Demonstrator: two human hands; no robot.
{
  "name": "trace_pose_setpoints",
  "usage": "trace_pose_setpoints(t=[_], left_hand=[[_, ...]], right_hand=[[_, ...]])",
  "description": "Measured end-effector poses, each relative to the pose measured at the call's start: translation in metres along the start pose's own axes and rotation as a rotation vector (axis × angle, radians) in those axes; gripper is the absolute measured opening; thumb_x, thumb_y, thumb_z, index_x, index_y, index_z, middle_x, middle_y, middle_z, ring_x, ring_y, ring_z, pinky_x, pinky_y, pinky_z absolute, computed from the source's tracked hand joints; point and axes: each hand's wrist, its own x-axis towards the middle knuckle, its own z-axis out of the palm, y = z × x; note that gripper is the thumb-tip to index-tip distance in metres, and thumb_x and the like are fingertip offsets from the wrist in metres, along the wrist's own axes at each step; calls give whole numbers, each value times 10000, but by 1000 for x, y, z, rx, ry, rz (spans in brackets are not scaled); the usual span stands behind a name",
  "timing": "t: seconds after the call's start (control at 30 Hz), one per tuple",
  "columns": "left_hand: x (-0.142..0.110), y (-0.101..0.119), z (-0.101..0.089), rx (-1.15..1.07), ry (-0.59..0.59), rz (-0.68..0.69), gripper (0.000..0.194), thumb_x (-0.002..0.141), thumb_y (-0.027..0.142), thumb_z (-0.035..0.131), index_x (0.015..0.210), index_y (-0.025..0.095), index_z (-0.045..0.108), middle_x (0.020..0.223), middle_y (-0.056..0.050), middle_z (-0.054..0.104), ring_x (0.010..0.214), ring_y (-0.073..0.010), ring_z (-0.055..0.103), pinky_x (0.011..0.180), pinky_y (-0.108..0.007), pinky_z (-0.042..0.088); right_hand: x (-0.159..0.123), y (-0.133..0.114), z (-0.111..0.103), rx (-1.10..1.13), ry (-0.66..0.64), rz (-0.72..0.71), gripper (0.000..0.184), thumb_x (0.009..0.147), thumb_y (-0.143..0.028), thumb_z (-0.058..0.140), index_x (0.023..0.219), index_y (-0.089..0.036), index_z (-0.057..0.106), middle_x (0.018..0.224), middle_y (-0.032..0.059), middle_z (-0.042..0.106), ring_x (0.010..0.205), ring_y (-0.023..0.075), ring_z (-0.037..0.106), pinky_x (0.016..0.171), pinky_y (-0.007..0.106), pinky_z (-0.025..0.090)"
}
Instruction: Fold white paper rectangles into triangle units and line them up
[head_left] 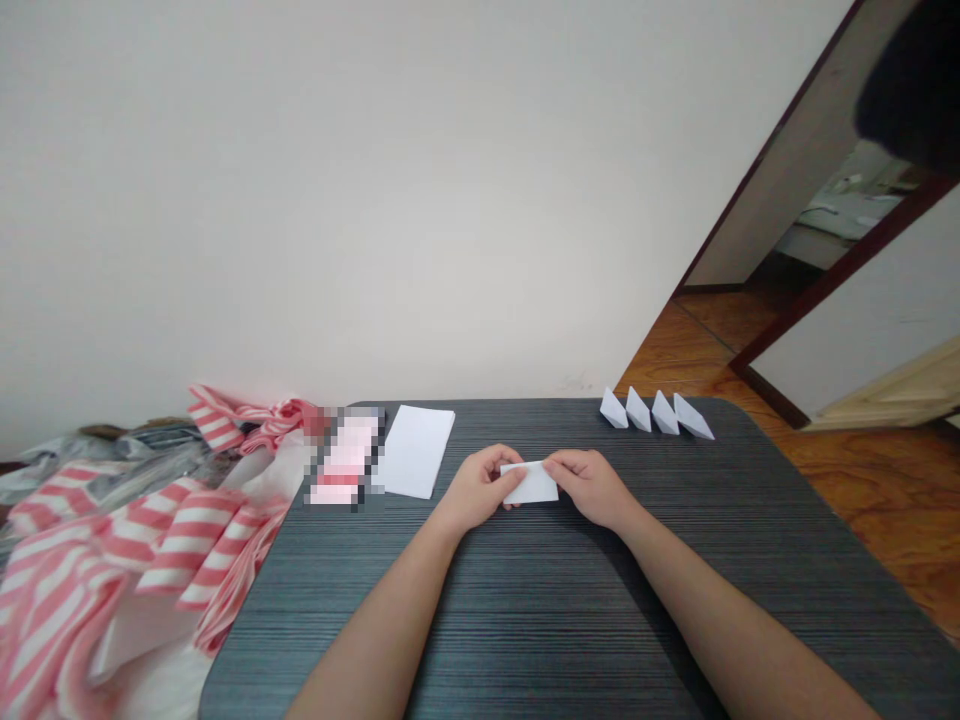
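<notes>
White sheets (415, 452) lay toward ten o'clock of the white paper piece (537, 485), a small, blank rectangle with straight edges, over the dark table (517, 620); your left hand (478, 488) pinched its left end, thumb closed against curled fingers. Your right hand (594, 488) nipped its upper right corner, fingers likewise closed, with four pointed white folded shapes (639, 413) toward two o'clock.

Soft light brightens the wall (450, 220), shadow crosses the table (525, 620), and pixelation blots one patch.
</notes>
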Motion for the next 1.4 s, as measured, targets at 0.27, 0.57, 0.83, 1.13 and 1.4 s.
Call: trace_pose_setpoints(t=[0.27,0.57,0.83,1.13,1.4], left_hand=[[-1,8,7,321,80,170,248,809,363,508,805,176,671,758,-27,653,697,-145,561,642,-222,408],[-2,5,6,382,56,169,261,838,337,459,767,173,650,724,-19,638,676,-139,549,619,-224,385],[0,2,2,406,110,116,286,832,364,459,719,160,624,679,-12,612,636,-129,522,571,-218,361],[1,-1,-2,381,147,75,319,847,373,420,728,141,604,651,-7,579,606,-113,498,550,-212,351],[2,-7,-3,217,114,19,343,856,409,393,751,145,584,558,-3,576,506,-111,503,503,-213,366]], right_hand=[[-2,-7,1,-104,-60,-68,344,875,-327,425,630,-183,618,551,-12,567,531,133,498,536,235,354],[-2,-8,1,-115,-109,-69,353,882,-315,420,602,-186,592,534,-15,558,529,129,515,541,232,357],[-2,-8,0,-86,-57,-60,351,874,-304,425,566,-177,537,529,-18,516,522,124,480,519,231,333],[-2,-1,-1,-31,-43,-38,343,883,-287,411,585,-162,525,561,-18,514,555,116,485,542,225,338],[-2,3,-2,10,-28,-7,334,881,-303,415,611,-164,554,581,-8,542,568,128,502,555,236,359]])
